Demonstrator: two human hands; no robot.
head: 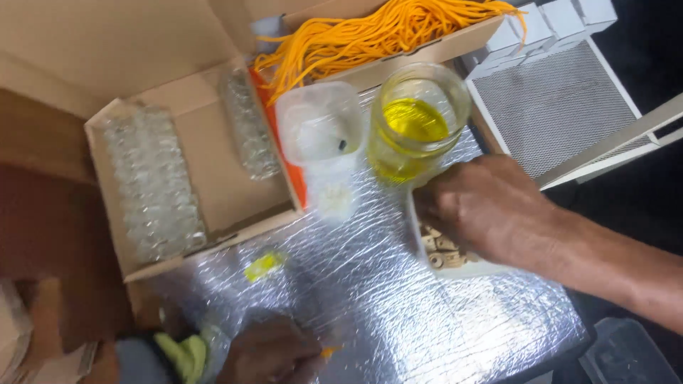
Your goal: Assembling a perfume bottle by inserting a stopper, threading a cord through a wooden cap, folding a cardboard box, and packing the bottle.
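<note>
Right hand (487, 210) rests palm down over a shallow white tray (445, 252) of small tan pieces, fingers curled into it; whether it grips any piece cannot be told. The tray sits on silver foil sheeting (370, 284), just beside a glass jar (416, 121) of yellow liquid. Left hand (274, 352), at the lower edge, pinches a thin orange strand (331, 350). A cardboard box (213, 163) holding small clear bottles (153, 185) lies left; orange cords (377, 32) fill another box behind.

Open foil mat (370, 284) between hands; jar (416, 124) and cardboard box (213, 192) block beyond.
</note>
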